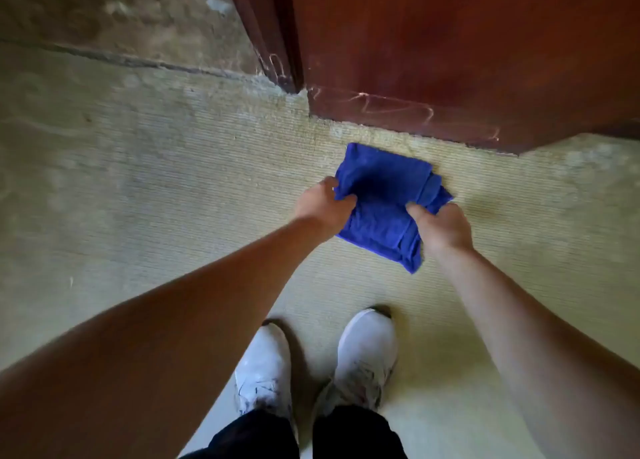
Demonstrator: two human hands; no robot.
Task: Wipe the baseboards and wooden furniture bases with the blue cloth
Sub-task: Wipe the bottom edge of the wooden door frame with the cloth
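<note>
One folded blue terry cloth (381,202) was held above the pale ribbed carpet floor (173,181) by two hands.

The left hand (323,209) was closed on the cloth's left edge and the right hand (441,226) on its right edge, thumbs pressed on top. One dark reddish-brown wooden furniture base (415,119), marked with pale scuffs, was seen just beyond the cloth, not touched by it. Two white sneakers (367,354) were counted below. No readable writing or brand was made out.
</note>
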